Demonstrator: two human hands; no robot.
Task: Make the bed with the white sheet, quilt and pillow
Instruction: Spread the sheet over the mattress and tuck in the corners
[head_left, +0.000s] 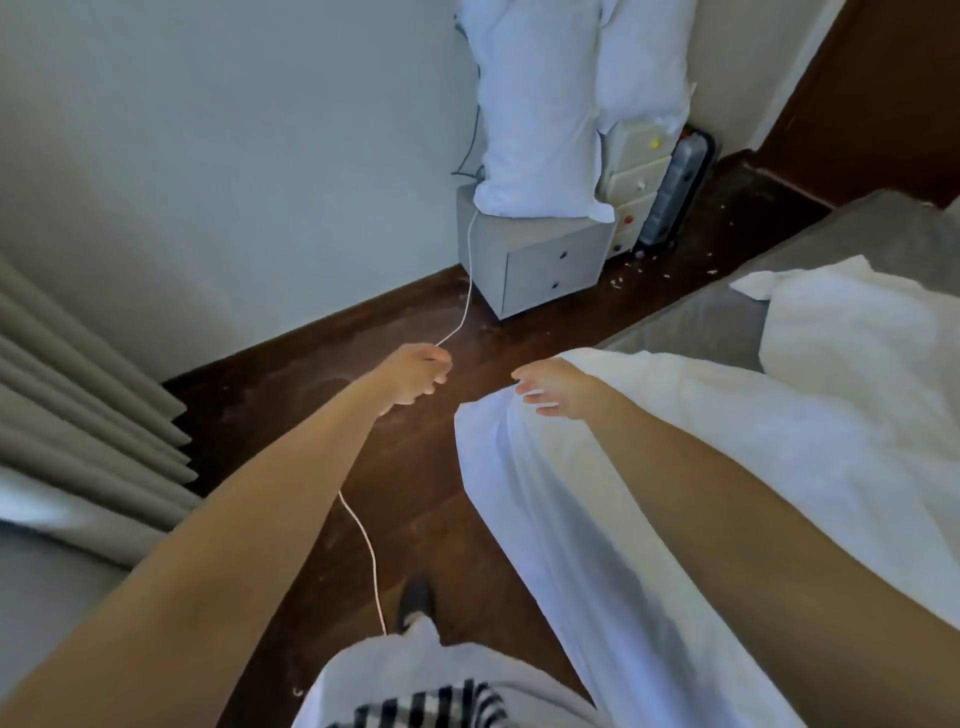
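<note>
Sheet: white sheet (571, 519) hangs over the bed (701, 317) edge, long fold running toward the person.
Right hand (558, 387): fingers spread, released, resting at the sheet's top corner; nearer grip.
Left hand (418, 374): seemingly pinching a thin white cord (462, 312), off the sheet's left.
Pillows (540, 119): stacked on the nightstand (535, 254), well apart.

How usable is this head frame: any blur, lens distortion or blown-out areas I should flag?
Head view: strong wide-angle bending, the wall and curtain edges curve; soft throughout, the right hand slightly smeared; the white sheet is nearly blown out, folds faint on the bed; light cool and dim, floor dark; the thin cord held by the left hand stays visible.
</note>
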